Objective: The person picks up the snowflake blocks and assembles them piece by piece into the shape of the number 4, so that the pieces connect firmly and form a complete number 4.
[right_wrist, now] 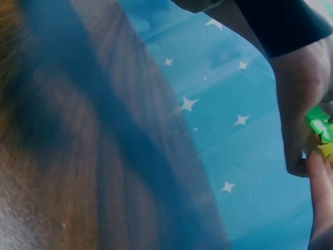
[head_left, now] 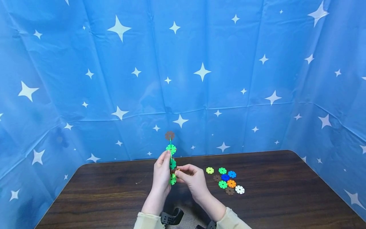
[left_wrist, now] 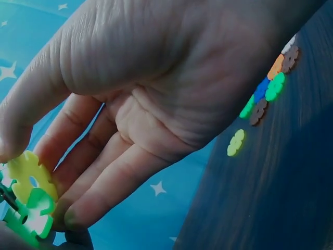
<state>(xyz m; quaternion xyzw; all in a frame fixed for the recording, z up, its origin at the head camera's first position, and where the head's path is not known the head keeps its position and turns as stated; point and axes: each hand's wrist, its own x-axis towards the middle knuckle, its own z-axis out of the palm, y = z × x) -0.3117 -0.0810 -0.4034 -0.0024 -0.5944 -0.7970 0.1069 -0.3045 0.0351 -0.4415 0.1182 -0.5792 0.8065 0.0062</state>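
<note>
My left hand (head_left: 160, 175) grips an upright chain of interlocking notched discs, held above the table. At its top is a brown disc (head_left: 170, 135). Lower down come green discs, among them an upper one (head_left: 171, 149) by the left thumb and a bottom one (head_left: 173, 179). From the right, my right hand (head_left: 195, 181) pinches a yellow disc (right_wrist: 327, 150) at the lower part of the chain, its fingers covering most of it. The left wrist view has a yellow disc (left_wrist: 31, 177) against a green disc (left_wrist: 39, 213) near the left fingers.
Several loose discs lie on the dark wooden table (head_left: 114, 187) right of the hands: yellow (head_left: 210, 170), orange (head_left: 232, 183), white (head_left: 240, 190), plus green, blue and brown ones. A blue star-patterned curtain (head_left: 186, 95) surrounds the table's back and sides.
</note>
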